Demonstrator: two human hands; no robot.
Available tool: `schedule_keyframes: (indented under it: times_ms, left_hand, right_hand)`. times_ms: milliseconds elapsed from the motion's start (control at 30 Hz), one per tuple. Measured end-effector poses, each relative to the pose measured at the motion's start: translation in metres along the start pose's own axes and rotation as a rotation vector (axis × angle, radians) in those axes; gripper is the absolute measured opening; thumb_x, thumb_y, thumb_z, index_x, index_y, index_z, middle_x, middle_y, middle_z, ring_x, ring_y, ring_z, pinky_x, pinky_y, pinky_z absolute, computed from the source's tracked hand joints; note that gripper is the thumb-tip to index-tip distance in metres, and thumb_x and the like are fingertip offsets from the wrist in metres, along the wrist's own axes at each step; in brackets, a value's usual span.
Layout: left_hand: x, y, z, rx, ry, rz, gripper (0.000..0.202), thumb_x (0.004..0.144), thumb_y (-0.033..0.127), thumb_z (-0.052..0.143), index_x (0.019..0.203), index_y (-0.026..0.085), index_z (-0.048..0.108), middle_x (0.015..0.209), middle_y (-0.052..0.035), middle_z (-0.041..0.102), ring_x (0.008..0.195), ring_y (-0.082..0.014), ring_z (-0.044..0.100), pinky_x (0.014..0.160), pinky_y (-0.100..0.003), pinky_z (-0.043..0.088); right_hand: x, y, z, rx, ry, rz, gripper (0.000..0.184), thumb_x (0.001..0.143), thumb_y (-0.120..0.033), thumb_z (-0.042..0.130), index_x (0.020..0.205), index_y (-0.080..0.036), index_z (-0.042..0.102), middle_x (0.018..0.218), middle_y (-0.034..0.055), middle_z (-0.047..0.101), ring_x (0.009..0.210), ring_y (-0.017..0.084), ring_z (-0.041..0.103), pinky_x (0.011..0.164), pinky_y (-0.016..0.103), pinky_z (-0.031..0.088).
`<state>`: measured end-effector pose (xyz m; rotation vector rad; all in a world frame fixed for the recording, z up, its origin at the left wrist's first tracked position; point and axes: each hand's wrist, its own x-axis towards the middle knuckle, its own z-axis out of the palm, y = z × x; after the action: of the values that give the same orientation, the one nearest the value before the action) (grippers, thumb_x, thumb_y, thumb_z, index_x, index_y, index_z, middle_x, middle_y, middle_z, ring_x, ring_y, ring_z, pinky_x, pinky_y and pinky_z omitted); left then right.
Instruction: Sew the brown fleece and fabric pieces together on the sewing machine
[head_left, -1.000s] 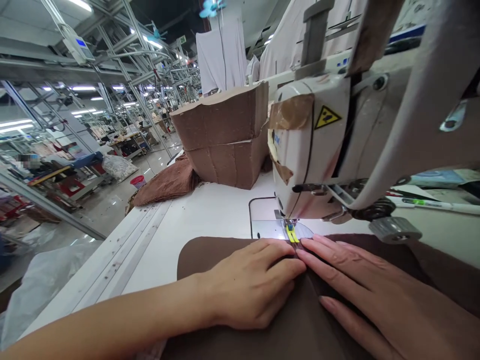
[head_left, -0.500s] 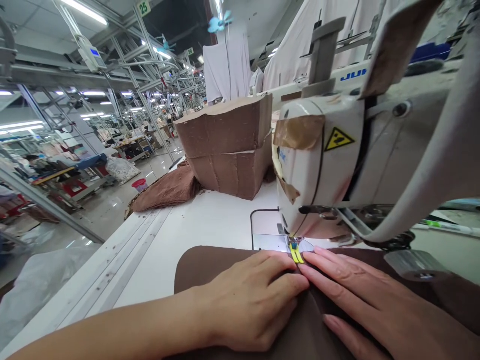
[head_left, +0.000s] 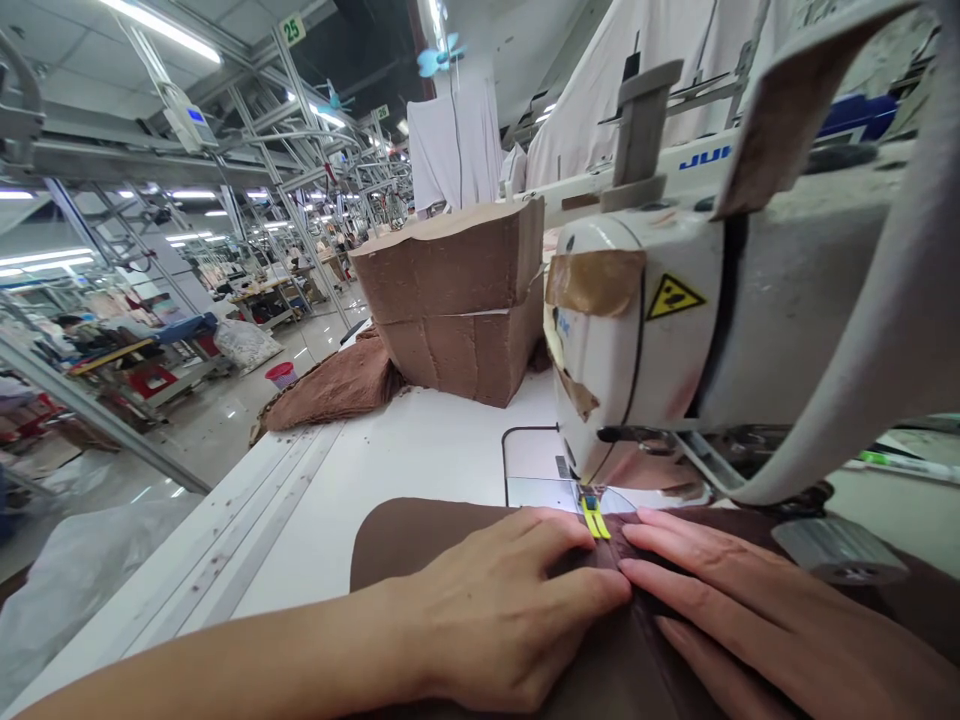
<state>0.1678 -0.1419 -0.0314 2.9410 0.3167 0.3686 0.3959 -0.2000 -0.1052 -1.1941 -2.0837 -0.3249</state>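
Note:
Brown fabric (head_left: 427, 540) lies under the presser foot of a white sewing machine (head_left: 675, 330). The yellow-tipped presser foot (head_left: 596, 518) rests on a seam or fold running toward me. My left hand (head_left: 510, 610) lies on the cloth left of the foot, index finger beside it and thumb stretched across to the seam, with a gap between them. On the right, my right hand (head_left: 765, 610) presses the cloth with its fingers stretched out and slightly apart, their tips near the seam. Neither hand visibly pinches the fabric, though the left hand's other fingers are hidden.
Behind the needle area stands a tall stack of brown cut pieces (head_left: 457, 300). A folded brown cloth (head_left: 330, 385) lies left of it on the white table (head_left: 420, 440). A metal cylinder (head_left: 840, 550) sits right of the foot. Past the table's left edge is a plastic bag (head_left: 75, 580).
My left thumb has slid right and slightly down to the seam. My right fingertips have shifted a little right, away from the foot, so more of the seam shows between the hands.

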Motion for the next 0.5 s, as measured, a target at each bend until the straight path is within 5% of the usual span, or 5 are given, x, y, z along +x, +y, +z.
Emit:
schedule_keyframes:
  times_ms: [200, 367, 500]
  left_hand:
    - [0.006, -0.015, 0.001, 0.011, 0.054, 0.056, 0.031, 0.101, 0.018, 0.037, 0.120, 0.005, 0.060, 0.119, -0.0187, 0.061, 0.117, -0.0253, 0.057, 0.106, -0.036, 0.050]
    - [0.007, -0.025, 0.002, 0.046, 0.063, 0.102, 0.033, 0.101, 0.018, 0.038, 0.122, 0.007, 0.060, 0.115, -0.0169, 0.061, 0.110, -0.0232, 0.058, 0.103, -0.034, 0.051]
    - [0.007, -0.031, -0.001, 0.029, -0.011, 0.124, 0.035, 0.098, 0.015, 0.042, 0.126, 0.007, 0.062, 0.122, -0.0184, 0.059, 0.115, -0.0236, 0.058, 0.105, -0.036, 0.049]
  right_hand:
    - [0.001, 0.010, -0.004, -0.098, -0.047, -0.157, 0.045, 0.099, -0.028, 0.041, 0.141, -0.030, 0.056, 0.132, 0.0010, 0.064, 0.122, 0.024, 0.061, 0.101, 0.040, 0.055]
    - [0.013, 0.009, -0.015, -0.180, -0.014, -0.194, 0.053, 0.102, -0.024, 0.034, 0.155, -0.024, 0.033, 0.138, 0.0001, 0.060, 0.119, 0.016, 0.063, 0.088, 0.032, 0.062]
    - [0.016, 0.005, -0.020, -0.140, 0.006, -0.225, 0.044, 0.103, -0.026, 0.037, 0.145, -0.024, 0.046, 0.133, -0.0019, 0.063, 0.115, 0.017, 0.065, 0.085, 0.033, 0.061]
